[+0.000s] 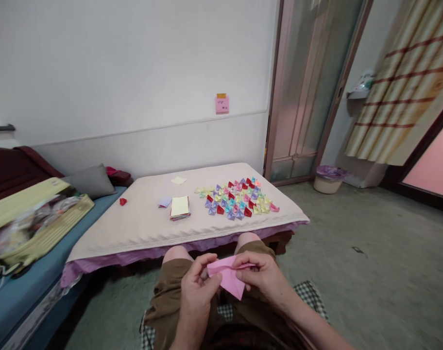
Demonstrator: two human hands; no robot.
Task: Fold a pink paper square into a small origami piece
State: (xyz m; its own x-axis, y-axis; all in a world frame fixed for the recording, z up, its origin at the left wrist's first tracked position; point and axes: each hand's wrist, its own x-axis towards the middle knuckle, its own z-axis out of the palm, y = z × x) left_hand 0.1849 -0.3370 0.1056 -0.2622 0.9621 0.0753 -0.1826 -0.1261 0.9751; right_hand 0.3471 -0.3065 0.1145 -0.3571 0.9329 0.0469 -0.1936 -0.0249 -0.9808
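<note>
A folded sheet of pink origami paper is pinched between my left hand and my right hand, above my lap. Both hands grip its upper edges, and its lower corner hangs down. Beyond my knees, a low table with a cream cloth holds a dense cluster of small multicoloured folded paper pieces. A stack of square paper sheets lies to its left, with a lilac sheet beside it. Neither hand touches the table.
A red folded piece lies on the table's left side, and a pale yellow sheet lies near its back edge. To the left are a blue mattress, a yellow bag and a grey cushion. A waste bin stands on the grey floor at right.
</note>
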